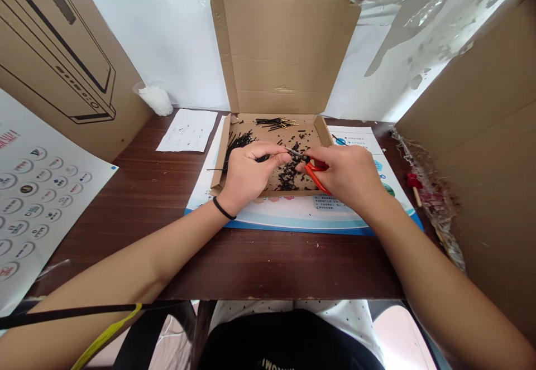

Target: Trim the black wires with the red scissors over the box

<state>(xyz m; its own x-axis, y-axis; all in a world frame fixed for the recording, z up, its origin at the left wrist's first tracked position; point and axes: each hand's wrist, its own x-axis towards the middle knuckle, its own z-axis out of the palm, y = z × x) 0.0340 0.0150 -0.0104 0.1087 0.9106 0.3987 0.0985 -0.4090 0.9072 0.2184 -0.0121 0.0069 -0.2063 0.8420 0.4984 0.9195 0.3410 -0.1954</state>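
My right hand (345,174) is closed round the red handles of a pair of scissors (315,176), whose blades point left toward my left fingertips. Over the left part of the open cardboard box (322,189), my left hand (251,172) pinches with thumb and forefinger at the blade tips; what it holds is too small to make out. A bundle of black thin sticks or wires (239,142) lies beside and behind that hand. Short black cut bits (288,174) are strewn over the box floor. At the back sits a small pile of black pieces with gold-coloured ends (276,123).
The box lid (288,52) stands upright behind. A printed sheet (268,222) lies under the box on the dark wooden table (268,264). White paper (188,130) and a plastic cup with white stuff (156,99) are at left. Large cardboard panels (481,135) flank the right side.
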